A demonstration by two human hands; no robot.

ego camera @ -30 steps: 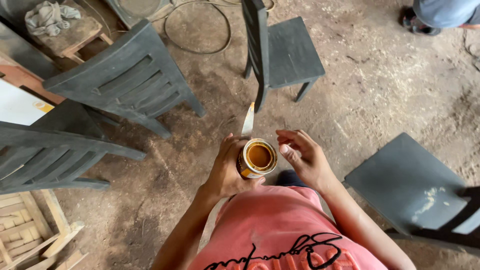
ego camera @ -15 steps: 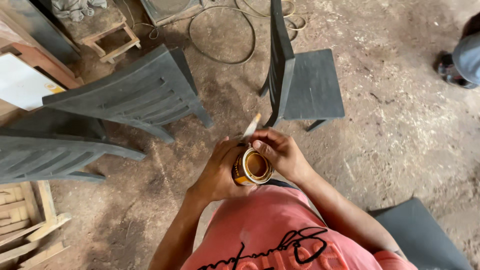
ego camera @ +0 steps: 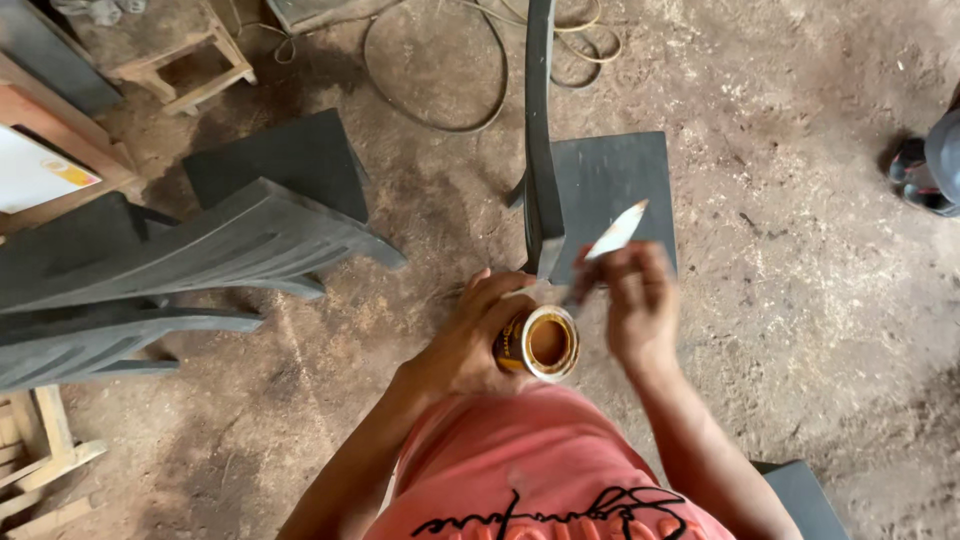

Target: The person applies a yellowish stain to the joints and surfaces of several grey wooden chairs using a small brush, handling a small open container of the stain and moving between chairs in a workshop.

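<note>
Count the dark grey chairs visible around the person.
3: one chair upright ahead of the hands, two lying stacked at left. A grey corner at bottom right may be another.

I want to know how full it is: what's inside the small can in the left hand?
The open can in the left hand shows a brown, glossy filling below its pale rim. How deep it goes is hidden by the can's wall. The right hand holds a pale flat stick above it.
</note>
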